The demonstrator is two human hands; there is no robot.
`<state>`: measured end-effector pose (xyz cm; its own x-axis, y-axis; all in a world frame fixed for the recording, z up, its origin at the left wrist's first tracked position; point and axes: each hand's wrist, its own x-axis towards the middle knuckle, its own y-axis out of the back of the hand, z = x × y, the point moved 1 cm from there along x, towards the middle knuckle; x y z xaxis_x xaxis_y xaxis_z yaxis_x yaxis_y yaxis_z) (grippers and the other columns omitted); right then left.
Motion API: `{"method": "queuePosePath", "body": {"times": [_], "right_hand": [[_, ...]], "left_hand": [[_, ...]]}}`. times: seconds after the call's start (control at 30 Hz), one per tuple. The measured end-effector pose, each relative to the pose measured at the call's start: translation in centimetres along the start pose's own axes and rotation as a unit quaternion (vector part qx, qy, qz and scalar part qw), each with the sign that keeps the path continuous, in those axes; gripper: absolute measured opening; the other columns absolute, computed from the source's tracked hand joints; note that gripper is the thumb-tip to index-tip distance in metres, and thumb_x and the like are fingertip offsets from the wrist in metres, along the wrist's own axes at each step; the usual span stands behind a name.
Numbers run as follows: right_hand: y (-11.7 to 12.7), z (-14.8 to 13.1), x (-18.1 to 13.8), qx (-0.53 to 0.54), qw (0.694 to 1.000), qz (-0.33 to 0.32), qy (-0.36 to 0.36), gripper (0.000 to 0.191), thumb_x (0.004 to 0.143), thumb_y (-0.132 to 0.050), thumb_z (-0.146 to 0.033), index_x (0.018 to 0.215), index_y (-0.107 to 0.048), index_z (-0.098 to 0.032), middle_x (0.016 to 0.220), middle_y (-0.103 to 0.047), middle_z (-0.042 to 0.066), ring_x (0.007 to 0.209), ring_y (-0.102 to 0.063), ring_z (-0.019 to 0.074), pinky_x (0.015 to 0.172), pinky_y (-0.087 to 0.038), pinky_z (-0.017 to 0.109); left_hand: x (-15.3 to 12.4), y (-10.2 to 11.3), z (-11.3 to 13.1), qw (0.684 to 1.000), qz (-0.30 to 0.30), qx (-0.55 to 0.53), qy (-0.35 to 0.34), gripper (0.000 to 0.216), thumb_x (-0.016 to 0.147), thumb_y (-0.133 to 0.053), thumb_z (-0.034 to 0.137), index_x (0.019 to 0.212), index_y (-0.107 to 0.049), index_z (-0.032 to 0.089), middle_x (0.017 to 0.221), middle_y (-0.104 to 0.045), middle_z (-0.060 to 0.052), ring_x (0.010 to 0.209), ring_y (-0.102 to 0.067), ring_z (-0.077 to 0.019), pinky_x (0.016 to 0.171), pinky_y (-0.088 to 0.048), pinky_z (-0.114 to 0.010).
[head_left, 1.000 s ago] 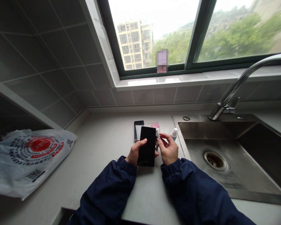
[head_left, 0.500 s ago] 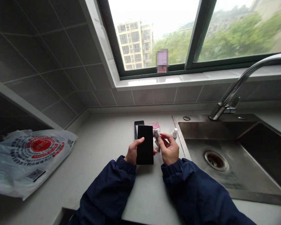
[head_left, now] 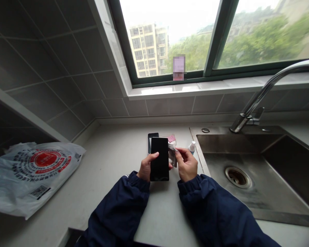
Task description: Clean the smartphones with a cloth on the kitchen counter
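Note:
My left hand (head_left: 145, 167) grips a black smartphone (head_left: 159, 159) upright, its thumb across the dark screen and fingertips showing past the right edge. Beside the phone, my right hand (head_left: 187, 164) pinches a crumpled greyish cloth (head_left: 172, 152) between thumb and fingers. Part of the cloth is hidden behind the phone's edge. Behind lies a second phone (head_left: 151, 139), partly covered by the held one. A small pink piece (head_left: 171, 138) rests on a flat clear item that I cannot make out. Just past my right hand stands a small white spray bottle (head_left: 192, 146).
On the right is a steel sink (head_left: 270, 216) with a chrome faucet (head_left: 252, 97). A white plastic bag (head_left: 41, 171) with red and black print lies on the counter (head_left: 113, 154) at left. Behind the counter rise a tiled wall and a window (head_left: 170, 41).
The cloth has shifted in my right fingers and hangs more spread out beside the phone. My left hand and the phone have hardly moved.

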<state>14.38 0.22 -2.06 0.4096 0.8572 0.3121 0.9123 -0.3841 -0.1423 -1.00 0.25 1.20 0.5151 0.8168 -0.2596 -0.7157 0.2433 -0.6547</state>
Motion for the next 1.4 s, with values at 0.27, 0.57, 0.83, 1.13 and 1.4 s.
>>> {"method": "queuePosePath", "body": {"times": [0.27,0.57,0.83,1.13,1.4], "right_hand": [[0.1,-0.4,-0.1,-0.037,0.999,0.003,0.011,0.027,0.089,-0.064,-0.043,0.096,-0.069,-0.017,0.092,-0.072,0.007,0.079,-0.069,0.0201,0.069,-0.059,0.032],[0.3,-1.0,-0.4,-0.088,0.992,-0.021,0.093,0.016,0.091,-0.060,-0.034,0.097,-0.070,-0.023,0.089,-0.065,0.003,0.078,-0.062,0.0177,0.064,-0.053,0.030],[0.5,-1.6,-0.4,-0.086,0.986,-0.028,0.141,0.013,0.094,-0.056,-0.029,0.099,-0.067,-0.025,0.094,-0.062,0.004,0.077,-0.061,0.0170,0.062,-0.052,0.031],[0.4,-1.8,-0.4,-0.105,0.988,0.010,0.112,0.016,0.096,-0.051,-0.034,0.098,-0.062,-0.022,0.087,-0.065,0.003,0.064,-0.060,0.0148,0.061,-0.050,0.029],[0.3,-1.6,-0.3,-0.028,0.999,-0.003,0.027,0.022,0.094,-0.054,-0.043,0.101,-0.059,-0.022,0.067,-0.059,-0.002,0.034,-0.043,0.0071,0.031,-0.030,0.020]], "left_hand": [[-0.3,-0.5,0.6,0.997,-0.013,0.023,-0.070,0.067,0.088,-0.048,0.045,0.143,-0.046,0.008,0.081,-0.072,-0.016,0.077,-0.068,-0.0275,0.073,-0.048,-0.035],[-0.2,0.1,0.5,0.994,-0.103,0.002,-0.017,0.070,0.088,-0.046,0.049,0.146,-0.043,0.009,0.085,-0.073,-0.016,0.075,-0.068,-0.0259,0.071,-0.048,-0.035],[-0.2,0.3,-0.3,0.993,-0.117,0.022,0.018,0.064,0.084,-0.053,0.051,0.125,-0.060,0.003,0.089,-0.073,-0.020,0.084,-0.070,-0.0328,0.077,-0.050,-0.041],[-0.2,0.0,-0.4,0.987,-0.149,0.047,0.045,0.065,0.081,-0.052,0.056,0.116,-0.065,0.002,0.094,-0.073,-0.024,0.091,-0.069,-0.0368,0.083,-0.050,-0.047],[-0.2,0.3,-0.6,0.986,-0.152,0.055,0.050,0.065,0.082,-0.051,0.057,0.114,-0.064,0.002,0.092,-0.073,-0.023,0.090,-0.069,-0.0362,0.082,-0.049,-0.046]]}}
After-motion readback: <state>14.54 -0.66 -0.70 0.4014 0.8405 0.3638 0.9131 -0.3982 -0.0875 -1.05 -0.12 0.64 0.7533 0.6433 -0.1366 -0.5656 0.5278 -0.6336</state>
